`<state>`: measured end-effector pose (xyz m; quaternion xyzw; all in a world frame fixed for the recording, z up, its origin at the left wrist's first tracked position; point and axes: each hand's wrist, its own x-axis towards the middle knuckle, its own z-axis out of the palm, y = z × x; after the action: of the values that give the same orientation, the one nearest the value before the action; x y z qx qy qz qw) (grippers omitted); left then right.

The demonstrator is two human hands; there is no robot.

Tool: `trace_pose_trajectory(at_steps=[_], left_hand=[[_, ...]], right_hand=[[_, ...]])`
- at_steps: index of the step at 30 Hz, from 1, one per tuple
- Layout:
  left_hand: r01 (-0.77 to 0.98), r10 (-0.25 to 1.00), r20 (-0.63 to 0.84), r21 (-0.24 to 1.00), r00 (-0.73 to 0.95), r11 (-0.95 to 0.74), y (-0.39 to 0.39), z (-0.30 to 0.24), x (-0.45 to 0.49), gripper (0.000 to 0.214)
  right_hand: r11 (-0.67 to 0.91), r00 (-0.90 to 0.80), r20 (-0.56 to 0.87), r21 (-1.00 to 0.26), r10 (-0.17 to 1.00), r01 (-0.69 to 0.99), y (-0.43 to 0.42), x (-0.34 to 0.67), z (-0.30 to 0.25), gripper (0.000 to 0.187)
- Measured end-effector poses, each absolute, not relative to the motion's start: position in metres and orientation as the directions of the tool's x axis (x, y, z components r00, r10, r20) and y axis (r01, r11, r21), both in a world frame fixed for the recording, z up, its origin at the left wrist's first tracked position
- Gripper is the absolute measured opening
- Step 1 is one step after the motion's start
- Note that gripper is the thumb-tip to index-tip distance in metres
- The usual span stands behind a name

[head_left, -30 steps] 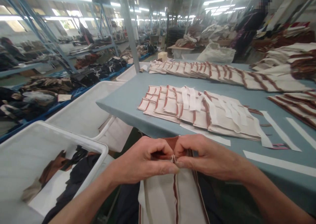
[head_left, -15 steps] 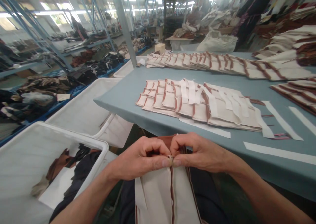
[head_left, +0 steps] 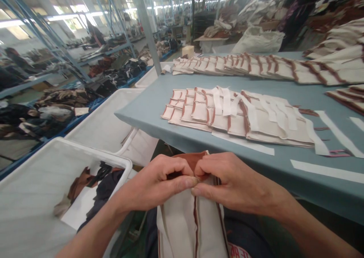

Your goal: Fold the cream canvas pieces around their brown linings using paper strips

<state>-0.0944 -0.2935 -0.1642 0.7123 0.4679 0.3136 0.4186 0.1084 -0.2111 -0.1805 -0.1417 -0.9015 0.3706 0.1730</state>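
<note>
A cream fabric piece with a dark brown seam down its middle hangs over my lap, its upper end showing brown cloth on the far side. My left hand pinches the top of the seam between thumb and bent fingers. Close against it, my right hand grips the same edge, its thumb just below the left thumb. The exact spot between the fingertips is hidden by the thumbs.
Before me stands a blue-green table with overlapping cream and brown fabric pieces, white strips and a longer row of pieces behind. At left are white bins, one holding dark and brown scraps.
My right thumb has slid slightly down and left across the seam, and the thumbs now overlap. The view has shifted a little, so the table and bins appear farther right.
</note>
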Motion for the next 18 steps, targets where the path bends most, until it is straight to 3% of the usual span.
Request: trace_pose_trajectory(at_steps=[7, 15, 18], left_hand=[[0.576, 0.904, -0.003, 0.772, 0.427, -0.269, -0.294, -0.15, -0.106, 0.015], [0.772, 0.89, 0.119, 0.455, 0.441, -0.443, -0.295, -0.145, -0.092, 0.019], [0.802, 0.835, 0.215, 0.239, 0.507, -0.548, -0.298, -0.16, -0.092, 0.02]], right_hand=[[0.661, -0.906, 0.146, -0.73, 0.397, 0.173, -0.212, 0.103, -0.18, 0.028], [0.676, -0.903, 0.102, -0.699, 0.418, 0.234, -0.21, 0.097, -0.179, 0.017], [0.648, -0.888, 0.093, -0.718, 0.45, 0.253, -0.209, 0.098, -0.182, 0.016]])
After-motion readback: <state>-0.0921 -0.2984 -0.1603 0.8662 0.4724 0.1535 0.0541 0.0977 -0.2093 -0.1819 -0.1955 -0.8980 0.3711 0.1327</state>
